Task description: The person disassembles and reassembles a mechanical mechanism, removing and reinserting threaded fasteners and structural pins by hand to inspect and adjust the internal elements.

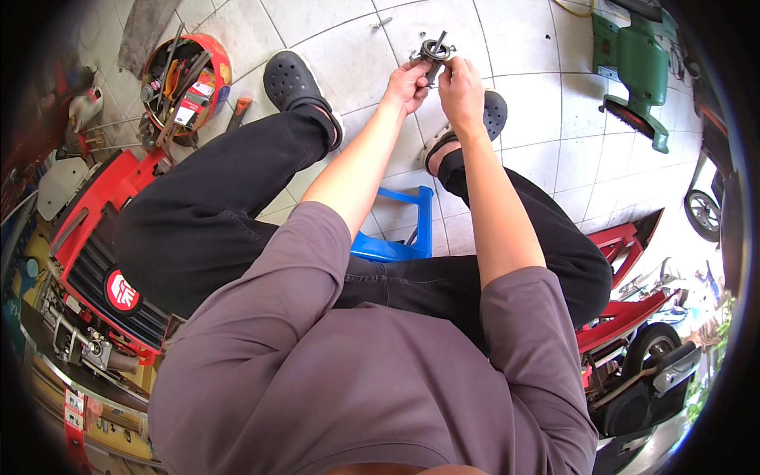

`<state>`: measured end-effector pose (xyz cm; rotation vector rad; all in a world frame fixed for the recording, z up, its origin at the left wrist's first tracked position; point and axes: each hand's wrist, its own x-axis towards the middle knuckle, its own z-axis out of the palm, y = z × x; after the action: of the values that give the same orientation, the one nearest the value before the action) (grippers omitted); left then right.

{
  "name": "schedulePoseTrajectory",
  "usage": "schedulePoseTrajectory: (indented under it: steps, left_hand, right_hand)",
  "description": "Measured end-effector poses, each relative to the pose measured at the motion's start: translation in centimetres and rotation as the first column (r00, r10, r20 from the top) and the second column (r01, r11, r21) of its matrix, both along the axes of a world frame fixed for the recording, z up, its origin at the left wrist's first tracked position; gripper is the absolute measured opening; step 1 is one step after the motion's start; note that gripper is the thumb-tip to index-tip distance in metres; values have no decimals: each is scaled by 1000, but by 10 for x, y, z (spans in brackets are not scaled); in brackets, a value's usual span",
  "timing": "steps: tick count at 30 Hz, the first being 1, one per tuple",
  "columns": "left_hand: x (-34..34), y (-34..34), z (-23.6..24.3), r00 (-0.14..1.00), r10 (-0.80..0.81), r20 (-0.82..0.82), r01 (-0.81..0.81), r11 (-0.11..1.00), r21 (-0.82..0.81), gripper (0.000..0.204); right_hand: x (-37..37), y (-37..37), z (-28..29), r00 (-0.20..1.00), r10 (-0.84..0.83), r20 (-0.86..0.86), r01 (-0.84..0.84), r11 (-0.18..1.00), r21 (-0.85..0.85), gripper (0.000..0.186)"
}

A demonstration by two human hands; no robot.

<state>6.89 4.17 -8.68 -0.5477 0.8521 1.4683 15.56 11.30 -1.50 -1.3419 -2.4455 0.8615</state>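
- I hold a small metal part [434, 54] out in front of me, far past my knees, above the tiled floor [546, 95].
- My left hand [408, 83] is closed on its left side and my right hand [461, 87] is closed on its right, so the two hands sit together, almost touching, both pinching the same piece.
- The part looks like a dark ring with thin rods or bolts sticking out of it; I cannot tell more of its make-up from here.
- I judge the main risk is a slip: only fingertips hold it, and if one lets go the piece may drop on the hard tile between my shoes [294, 79] and roll away.
- A loose small bit could fall off too; a little metal piece [382, 23] already lies on the floor just beyond my hands.
- I sit low on a blue stool [400, 237] and lean forward, so reaching far could tip me.
- To the far left stands a red bucket [218, 59], packed with long tools and handles, with a card packet among them.
- An orange-handled tool [239, 111] lies on the floor just beside that bucket.
- A green machine [637, 59] rests far right, well apart from me.
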Motion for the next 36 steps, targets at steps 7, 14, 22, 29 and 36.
schedulePoseTrajectory:
  steps: [7, 14, 22, 29, 36]
  left_hand:
    - [-15, 8, -5, 993, -29, 112, 22, 997, 68, 4]
    - [-8, -21, 16, 991, 38, 124, -45, 998, 51, 5]
    - [-62, 23, 148, 949, 3, -317, 117, 926, 358, 9]
    - [-77, 15, 320, 807, 152, -571, 222, 817, 532, 12]
    - [-42, -97, 378, 948, 117, -295, 48, 866, 498, 10]
  right_hand:
    - [-17, 17, -6, 996, 84, -40, -83, 996, 25, 6]
    - [-15, -2, 19, 997, 51, -56, -59, 986, -157, 12]
    - [-37, 22, 166, 969, 146, -198, -128, 986, 103, 15]
    - [-26, -12, 328, 896, 214, -388, -90, 945, 313, 14]
    - [6, -94, 364, 800, 318, -508, -192, 939, 286, 19]
